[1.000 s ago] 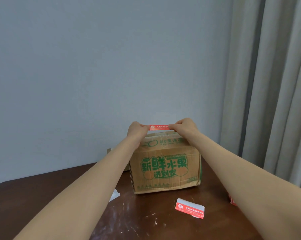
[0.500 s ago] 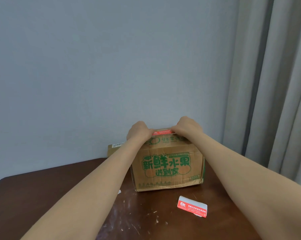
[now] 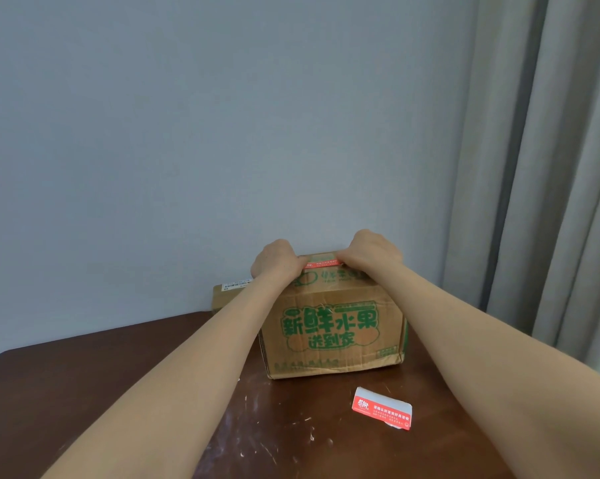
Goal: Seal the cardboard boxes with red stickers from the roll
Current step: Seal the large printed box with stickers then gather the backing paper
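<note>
Both arms reach out over the wooden table (image 3: 84, 392) to the top of the fruit carton (image 3: 333, 333), the cardboard box with green printing, and the reason looks plain: a red sticker (image 3: 321, 263) lies across the top, and the two hands sit one at each end of it, seemingly to press it flat over the closure. The left hand (image 3: 276, 261) is curled with its fingertips down on the sticker's left end; the right hand (image 3: 372, 252) is curled the same way on the right end, so only the strip's middle shows between them. Neither hand grips anything that can be seen; the fingers are bunched narrow and bearing down on the carton top. My guess is that the carton stands near the wall so that it holds steady under the pushing. By count: two cardboard boxes, the printed carton under the fingers and a plainer box (image 3: 227, 297) with a barcode label behind the left forearm; two red stickers, one under the fingertips and one loose sticker (image 3: 383, 407) lying on the table nearer the person, below the right forearm. No roll is in view.
</note>
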`<action>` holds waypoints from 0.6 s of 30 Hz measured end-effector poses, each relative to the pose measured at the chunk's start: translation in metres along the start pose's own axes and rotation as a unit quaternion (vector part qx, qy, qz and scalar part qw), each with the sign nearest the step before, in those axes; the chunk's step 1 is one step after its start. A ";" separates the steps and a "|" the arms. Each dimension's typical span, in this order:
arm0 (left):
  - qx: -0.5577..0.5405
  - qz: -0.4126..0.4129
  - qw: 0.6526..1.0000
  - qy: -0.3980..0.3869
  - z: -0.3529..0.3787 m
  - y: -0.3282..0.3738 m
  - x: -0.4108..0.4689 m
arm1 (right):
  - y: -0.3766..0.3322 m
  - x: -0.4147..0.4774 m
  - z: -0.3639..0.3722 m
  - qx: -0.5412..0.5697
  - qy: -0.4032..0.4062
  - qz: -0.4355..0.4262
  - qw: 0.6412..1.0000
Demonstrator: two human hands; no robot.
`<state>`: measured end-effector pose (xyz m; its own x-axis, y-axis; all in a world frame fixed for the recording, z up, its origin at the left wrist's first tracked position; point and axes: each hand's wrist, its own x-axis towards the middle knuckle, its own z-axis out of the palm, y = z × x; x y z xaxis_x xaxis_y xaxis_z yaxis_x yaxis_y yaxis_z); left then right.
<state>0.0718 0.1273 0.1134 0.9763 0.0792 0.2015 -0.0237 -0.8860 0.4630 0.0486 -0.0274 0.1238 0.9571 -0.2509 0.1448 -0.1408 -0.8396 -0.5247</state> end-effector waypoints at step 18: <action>0.036 -0.004 0.999 0.007 0.002 0.000 -0.003 | 0.003 0.001 0.000 -0.002 -0.024 0.008 1.000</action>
<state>0.0691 0.1262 0.1104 0.9733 0.0926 0.2098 0.0005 -0.9157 0.4018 0.0487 -0.0302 0.1224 0.9658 -0.2414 0.0946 -0.1580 -0.8374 -0.5232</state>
